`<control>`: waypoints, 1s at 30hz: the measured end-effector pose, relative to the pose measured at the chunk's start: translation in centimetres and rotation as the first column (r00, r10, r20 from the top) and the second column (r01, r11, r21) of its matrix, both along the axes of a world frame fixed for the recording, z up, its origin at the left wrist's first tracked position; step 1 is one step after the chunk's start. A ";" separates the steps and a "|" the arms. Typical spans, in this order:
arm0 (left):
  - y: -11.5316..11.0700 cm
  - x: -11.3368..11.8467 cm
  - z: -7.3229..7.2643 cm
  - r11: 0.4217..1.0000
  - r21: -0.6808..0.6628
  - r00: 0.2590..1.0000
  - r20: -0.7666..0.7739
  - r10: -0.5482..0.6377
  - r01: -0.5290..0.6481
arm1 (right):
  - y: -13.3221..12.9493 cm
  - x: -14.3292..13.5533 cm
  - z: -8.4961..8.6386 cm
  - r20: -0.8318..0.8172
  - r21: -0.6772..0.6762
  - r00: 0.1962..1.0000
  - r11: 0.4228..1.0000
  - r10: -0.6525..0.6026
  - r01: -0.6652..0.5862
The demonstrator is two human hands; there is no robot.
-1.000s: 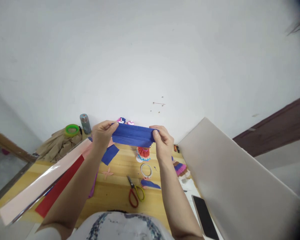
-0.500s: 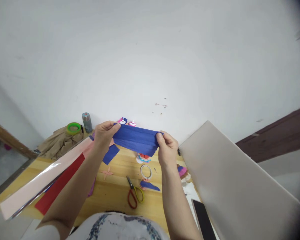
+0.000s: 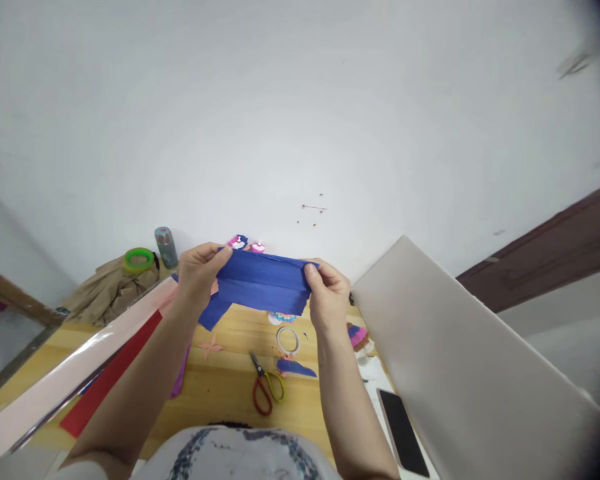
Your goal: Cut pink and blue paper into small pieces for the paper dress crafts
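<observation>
A strip of blue crepe paper [image 3: 263, 280] is stretched between my two hands above the wooden table [image 3: 230, 400]. My left hand [image 3: 203, 267] pinches its left end, thumb on top. The right end is gripped by my right hand [image 3: 329, 290], also with the thumb in front. Below the strip lie scissors [image 3: 265, 383] with one red and one yellow handle, a roll of white tape [image 3: 288, 341], a small blue paper piece [image 3: 296, 368] and a peach star-shaped cutout [image 3: 211, 347].
Pink paper [image 3: 80, 360] and red paper [image 3: 113, 373] lie at the left. Behind them are brown cloth [image 3: 110, 287], a green ring [image 3: 139, 260] and a metal flask [image 3: 166, 247]. At the right are a phone [image 3: 403, 433] and a large pale board [image 3: 460, 360].
The view has shifted slightly, so most things appear a little further left. The blue strip looks a bit flatter and hangs more squarely between my hands.
</observation>
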State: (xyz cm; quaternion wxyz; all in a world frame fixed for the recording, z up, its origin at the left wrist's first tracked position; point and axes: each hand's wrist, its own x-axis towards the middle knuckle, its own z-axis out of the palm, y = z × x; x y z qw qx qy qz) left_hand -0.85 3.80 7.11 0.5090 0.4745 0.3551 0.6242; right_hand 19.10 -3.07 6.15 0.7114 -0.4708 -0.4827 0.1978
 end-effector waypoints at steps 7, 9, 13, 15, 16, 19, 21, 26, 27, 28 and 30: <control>0.0 0.0 -0.3 1.000 0.031 1.000 0.007 0.000 -0.001 | 0.0 0.1 -0.3 -0.010 -0.015 1.000 1.000 -0.012 0.012; 0.0 -0.1 -0.5 0.999 0.037 1.000 0.008 0.000 -0.001 | 0.1 0.1 -0.4 -0.008 -0.013 1.000 1.000 -0.015 0.015; -0.1 -0.1 -0.4 0.998 0.058 0.999 0.030 -0.011 0.009 | 0.1 0.1 -0.6 -0.023 -0.016 1.000 1.000 -0.021 0.021; -0.2 -0.1 -0.2 0.998 0.063 0.998 0.057 -0.020 0.017 | 0.2 0.1 -0.7 -0.034 -0.015 0.999 1.000 -0.014 0.013; -0.3 -0.1 -0.2 0.998 0.061 0.997 0.066 -0.027 0.023 | 0.2 0.1 -0.7 -0.041 -0.014 0.999 1.000 -0.010 0.010; -0.3 -0.2 -0.3 0.998 0.054 0.998 0.060 -0.033 0.030 | 0.2 0.1 -0.6 -0.064 -0.013 0.998 1.000 -0.004 0.003; -0.2 -0.3 -0.5 0.998 0.058 0.999 0.040 -0.023 0.021 | 0.2 0.0 -0.5 -0.073 -0.013 0.997 1.000 -0.008 0.007; -0.1 -0.4 -0.6 0.999 0.041 0.999 0.040 -0.021 0.020 | 0.3 0.0 -0.5 -0.099 0.023 0.995 1.000 0.011 -0.008; -0.1 -0.4 -0.6 0.999 0.035 0.999 0.044 -0.025 0.024 | 0.3 0.0 -0.5 -0.099 0.029 0.995 0.999 0.015 -0.012; -0.2 -0.4 -0.5 0.999 0.029 0.998 0.050 -0.029 0.028 | 0.3 0.0 -0.5 -0.097 0.033 0.995 0.999 0.016 -0.013; -0.2 -0.4 -0.5 0.999 0.020 0.997 0.062 -0.034 0.033 | 0.4 0.0 -0.6 -0.089 0.033 0.996 0.999 0.008 -0.005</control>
